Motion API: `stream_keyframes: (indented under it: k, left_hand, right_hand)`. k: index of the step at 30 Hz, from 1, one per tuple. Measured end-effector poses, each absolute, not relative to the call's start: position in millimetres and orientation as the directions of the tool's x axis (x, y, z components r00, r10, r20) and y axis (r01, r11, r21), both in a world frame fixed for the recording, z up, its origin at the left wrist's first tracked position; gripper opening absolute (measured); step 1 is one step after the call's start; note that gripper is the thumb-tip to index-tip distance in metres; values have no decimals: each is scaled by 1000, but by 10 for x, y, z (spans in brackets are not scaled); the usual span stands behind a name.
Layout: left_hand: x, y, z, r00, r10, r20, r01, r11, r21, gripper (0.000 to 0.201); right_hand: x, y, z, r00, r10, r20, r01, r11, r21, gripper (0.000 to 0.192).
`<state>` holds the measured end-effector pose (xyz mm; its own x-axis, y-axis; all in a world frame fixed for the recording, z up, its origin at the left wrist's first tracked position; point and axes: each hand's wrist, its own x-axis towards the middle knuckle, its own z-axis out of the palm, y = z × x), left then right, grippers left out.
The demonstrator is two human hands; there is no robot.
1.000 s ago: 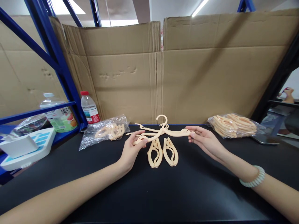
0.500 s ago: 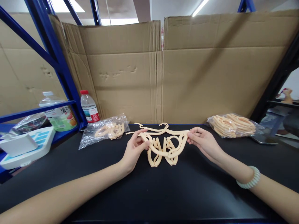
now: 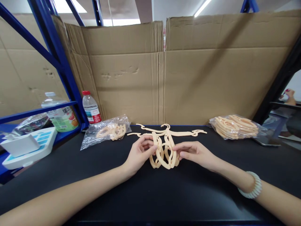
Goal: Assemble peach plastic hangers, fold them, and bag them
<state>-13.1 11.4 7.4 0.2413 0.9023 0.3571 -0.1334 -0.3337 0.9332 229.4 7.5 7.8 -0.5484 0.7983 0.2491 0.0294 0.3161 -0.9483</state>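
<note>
We pinch a folded cream plastic hanger between our left hand and right hand, low over the black desk, an unfolded hanger behind.

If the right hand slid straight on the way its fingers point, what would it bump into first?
The right hand points leftward; its fingers already touch the folded hanger. Beyond that, probably the left hand, gripping the other side.

hands folded hanger arms together.
</note>
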Motion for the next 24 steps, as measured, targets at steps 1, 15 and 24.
stream_keyframes:
  k: [1,15,24]
  left_hand:
    - [-128,113,75,232,905,357,-130,-335,933,31]
    - [-135,99,72,267,872,410,-110,-395,912,24]
    - [-130,120,67,277,907,316,-122,-293,948,26]
  right_hand:
    - [2301,75,82,-552,794,256,39,331,-943,32]
    - [2286,16,85,-626,721,296,1,381,-925,38]
    - [2269,-56,172,-637,690,345,2,448,-894,42]
